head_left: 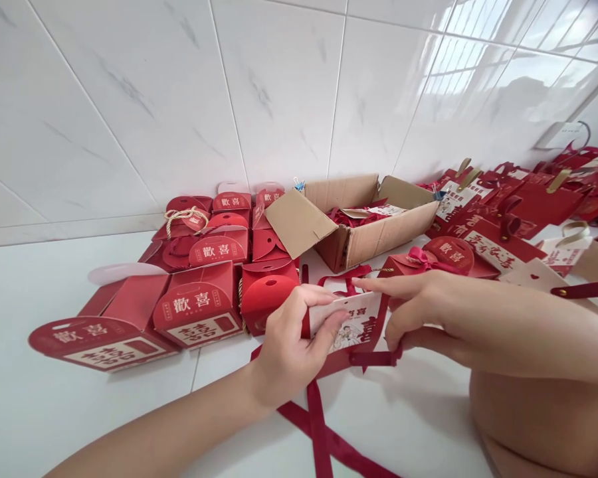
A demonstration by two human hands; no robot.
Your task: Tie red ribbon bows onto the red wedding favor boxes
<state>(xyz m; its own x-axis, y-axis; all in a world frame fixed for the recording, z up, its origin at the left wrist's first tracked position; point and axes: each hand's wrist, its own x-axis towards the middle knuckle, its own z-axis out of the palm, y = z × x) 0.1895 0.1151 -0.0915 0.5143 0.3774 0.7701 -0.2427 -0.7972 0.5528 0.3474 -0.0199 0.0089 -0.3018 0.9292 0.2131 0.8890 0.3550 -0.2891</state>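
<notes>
My left hand (292,345) pinches a white printed card (356,325) between thumb and fingers. It bears red characters and a small line drawing. The card sits against a red folded paper piece (336,362), whose full shape is hidden. My right hand (423,318) is at the card's right side, its index finger stretched over the top edge near a red ribbon (351,285). Its lower fingers are closed at the end of a dark red strap (373,358). Long red ribbon tails (316,425) hang below the card and cross on the floor.
Folded red gift boxes (199,305) stand in rows on the left. A cardboard box (379,236) with red pieces inside sits against the tiled wall (279,86). Red bags and cards (508,232) are piled at right. A bent bare leg (538,418) is at lower right.
</notes>
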